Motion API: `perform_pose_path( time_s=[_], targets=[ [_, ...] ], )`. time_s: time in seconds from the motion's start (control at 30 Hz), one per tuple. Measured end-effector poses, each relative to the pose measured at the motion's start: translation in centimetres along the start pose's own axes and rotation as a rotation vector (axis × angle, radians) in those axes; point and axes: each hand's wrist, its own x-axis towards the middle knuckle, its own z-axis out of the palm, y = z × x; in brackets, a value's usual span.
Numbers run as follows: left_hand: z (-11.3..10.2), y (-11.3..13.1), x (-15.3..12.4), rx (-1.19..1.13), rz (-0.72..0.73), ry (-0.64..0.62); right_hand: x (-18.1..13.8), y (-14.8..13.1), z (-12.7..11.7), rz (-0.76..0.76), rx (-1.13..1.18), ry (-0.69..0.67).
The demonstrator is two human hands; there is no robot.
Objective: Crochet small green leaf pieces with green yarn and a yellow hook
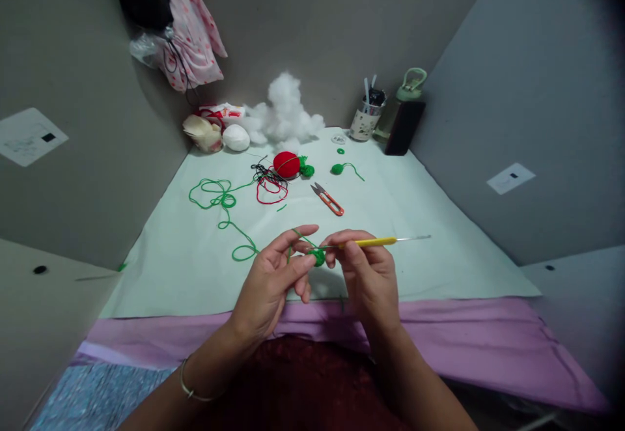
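Observation:
Between thumb and fingers, my left hand (274,273) pinches a small green crochet piece (319,258). Green yarn (244,253) runs over its raised index finger and trails left across the table in loose loops. My right hand (370,273) grips a crochet hook (375,241) by its yellow handle. The hook's tip lies at the green piece, with its other metal end pointing right. Beyond the hands lie orange-handled thread snips (329,200), a red ball (287,165) with green crocheted bits (306,170) beside it, and a small green crocheted ball (337,169) with a yarn tail.
White stuffing (288,109) is heaped at the back wall, near a white ball (236,138). A decorated cup (364,122), a green bottle (390,115) and a dark phone (407,128) stand at the back right. Tangled black and red yarn (270,187) lies left of centre.

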Motion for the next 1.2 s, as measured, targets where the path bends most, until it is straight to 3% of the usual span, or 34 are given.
perform_pose_path(
  time_s=[0.13, 0.27, 0.7, 0.9, 1.07, 1.2],
  targets=[
    [-0.1, 0.2, 0.1, 0.018, 0.000, 0.006, 0.2, -0.5, -0.2, 0.016, 0.066, -0.023],
    [-0.1, 0.1, 0.1, 0.060, 0.032, 0.023, -0.1, -1.1, -0.5, -0.052, -0.100, -0.053],
    [-0.4, -0.7, 0.1, 0.201, 0.206, 0.134, -0.8, -0.9, -0.6, -0.681, -0.703, -0.199],
    [-0.4, -0.4, 0.2, 0.191, 0.223, 0.128, -0.6, -0.9, -0.6, -0.599, -0.611, -0.182],
    [-0.3, -0.7, 0.1, 0.172, 0.200, 0.112, -0.7, -0.7, -0.3, -0.705, -0.709, -0.150],
    [0.2, -0.3, -0.1, 0.073, 0.123, 0.091, -1.1, -0.3, -0.7, -0.743, -0.916, -0.165]
  ],
)
